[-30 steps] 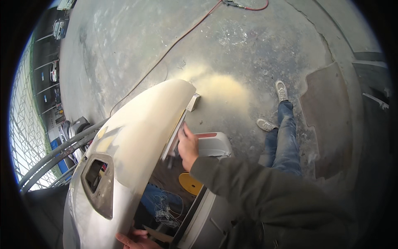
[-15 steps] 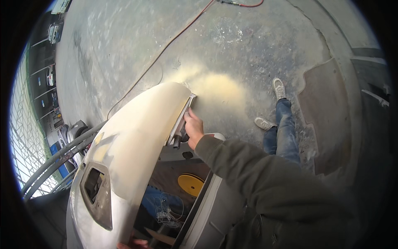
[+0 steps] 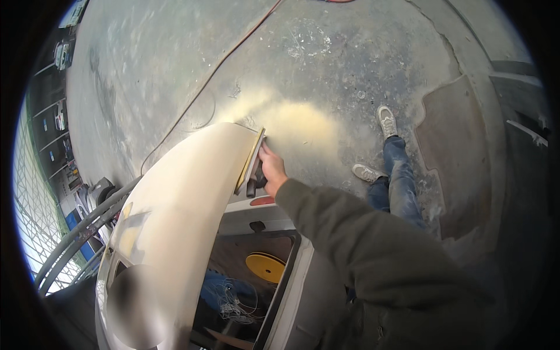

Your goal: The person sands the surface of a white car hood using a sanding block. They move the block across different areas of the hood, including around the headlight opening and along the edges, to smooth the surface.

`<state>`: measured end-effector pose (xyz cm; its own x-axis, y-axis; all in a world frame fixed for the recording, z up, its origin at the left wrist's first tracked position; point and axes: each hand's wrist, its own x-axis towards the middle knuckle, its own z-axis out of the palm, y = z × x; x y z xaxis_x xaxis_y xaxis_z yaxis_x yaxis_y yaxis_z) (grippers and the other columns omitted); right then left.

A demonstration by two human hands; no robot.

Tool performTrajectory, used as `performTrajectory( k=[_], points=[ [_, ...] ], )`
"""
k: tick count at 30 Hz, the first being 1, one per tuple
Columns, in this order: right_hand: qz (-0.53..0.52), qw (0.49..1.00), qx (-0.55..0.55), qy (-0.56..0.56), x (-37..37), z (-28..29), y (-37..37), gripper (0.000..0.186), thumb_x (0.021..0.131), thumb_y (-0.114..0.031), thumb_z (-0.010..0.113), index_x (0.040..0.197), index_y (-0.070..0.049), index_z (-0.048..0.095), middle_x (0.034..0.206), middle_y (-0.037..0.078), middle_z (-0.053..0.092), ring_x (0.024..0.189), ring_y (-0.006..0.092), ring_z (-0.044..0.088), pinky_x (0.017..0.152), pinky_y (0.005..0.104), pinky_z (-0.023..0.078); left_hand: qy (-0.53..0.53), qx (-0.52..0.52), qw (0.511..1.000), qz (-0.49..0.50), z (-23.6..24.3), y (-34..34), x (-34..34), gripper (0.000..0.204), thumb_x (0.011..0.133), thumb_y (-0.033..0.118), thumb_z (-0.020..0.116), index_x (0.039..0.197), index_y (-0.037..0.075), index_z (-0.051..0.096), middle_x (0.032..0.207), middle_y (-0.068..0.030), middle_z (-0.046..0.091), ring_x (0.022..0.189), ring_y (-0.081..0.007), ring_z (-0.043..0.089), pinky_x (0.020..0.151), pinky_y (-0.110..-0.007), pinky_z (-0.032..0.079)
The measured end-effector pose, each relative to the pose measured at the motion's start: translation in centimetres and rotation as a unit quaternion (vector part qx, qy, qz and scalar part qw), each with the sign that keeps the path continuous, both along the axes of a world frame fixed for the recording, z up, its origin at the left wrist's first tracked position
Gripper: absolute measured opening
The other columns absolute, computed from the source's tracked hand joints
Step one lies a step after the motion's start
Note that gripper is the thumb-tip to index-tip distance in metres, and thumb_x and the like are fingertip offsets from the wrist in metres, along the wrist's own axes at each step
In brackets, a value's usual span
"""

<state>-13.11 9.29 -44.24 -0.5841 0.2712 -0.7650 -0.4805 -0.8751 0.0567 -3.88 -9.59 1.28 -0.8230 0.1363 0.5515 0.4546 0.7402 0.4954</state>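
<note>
Right hand [image 3: 273, 170] grips a long, yellow-edged sanding board [image 3: 251, 161] at the edge of a curved cream panel [image 3: 181, 204]; left hand, out of view, can't be judged. Sanding seems underway; the next stroke needs level pressure.

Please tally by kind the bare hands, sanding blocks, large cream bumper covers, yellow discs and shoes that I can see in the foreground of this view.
Bare right hand: 1
Sanding block: 1
Large cream bumper cover: 1
Yellow disc: 1
Shoes: 2
Total: 6
</note>
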Motion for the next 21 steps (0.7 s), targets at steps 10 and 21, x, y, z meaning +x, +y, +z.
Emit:
performTrajectory(
  k=[10, 21],
  points=[
    [-0.013, 0.998, 0.0, 0.065, 0.1, -3.2, 0.3, 0.046, 0.113, -0.025, 0.049, 0.157, -0.011, 0.05, 0.13, 0.005, 0.07, 0.105, 0.0145, 0.069, 0.09, 0.0326, 0.056, 0.128, -0.193, 0.973, 0.006, 0.6, -2.6, -0.5, 0.028, 0.105, 0.024, 0.065, 0.104, -0.004, 0.063, 0.059, -0.011, 0.047, 0.044, -0.0263, 0.041, 0.046, -0.04, 0.033],
    [0.049, 0.967, 0.228, -0.101, 6.9, 21.6, -7.6, 0.054, 0.11, -0.013, 0.055, 0.16, 0.002, 0.038, 0.15, 0.019, 0.06, 0.136, 0.02, 0.056, 0.112, 0.0303, 0.043, 0.129, -0.283, 0.949, 0.044, -0.1, -0.7, 0.1, 0.055, 0.115, 0.037, 0.045, 0.075, 0.002, 0.056, 0.055, -0.0048, 0.047, 0.045, -0.0183, 0.036, 0.045, -0.038, 0.03]
  ],
)
